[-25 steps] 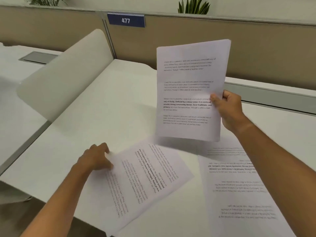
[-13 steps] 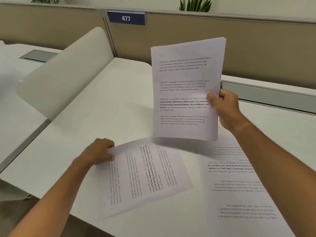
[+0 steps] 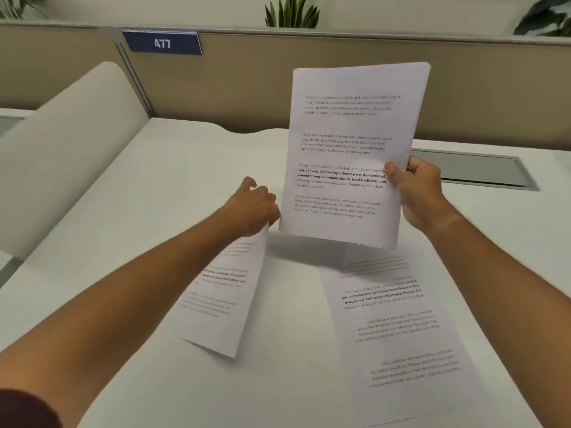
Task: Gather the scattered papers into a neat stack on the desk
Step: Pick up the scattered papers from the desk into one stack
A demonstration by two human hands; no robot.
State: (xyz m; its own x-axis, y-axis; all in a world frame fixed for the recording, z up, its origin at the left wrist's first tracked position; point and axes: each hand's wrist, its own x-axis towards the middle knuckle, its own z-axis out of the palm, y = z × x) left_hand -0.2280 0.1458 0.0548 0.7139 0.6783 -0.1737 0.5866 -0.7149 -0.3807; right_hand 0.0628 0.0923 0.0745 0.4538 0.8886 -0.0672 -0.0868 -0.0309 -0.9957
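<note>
Paper gathering at desk [image 3: 160, 186].
R hand [image 3: 423, 193] pinching upright sheaf [image 3: 349, 128], thumb in front; L hand [image 3: 253, 208] curled, gripping single sheet [image 3: 225, 291]; third sheet [image 3: 411, 341] flat, unheld.

Open-plan office, cubicle workstation. White desk [image 3: 154, 186] backed by a tan partition wall [image 3: 340, 88]; blue number plate "477" [image 3: 162, 43] fixed at the partition's top edge. Rounded white divider [image 3: 68, 143] left of the desk. Grey cable hatch [image 3: 472, 168] set in the desktop below the partition. Potted plants [image 3: 292, 10] behind it.
</note>
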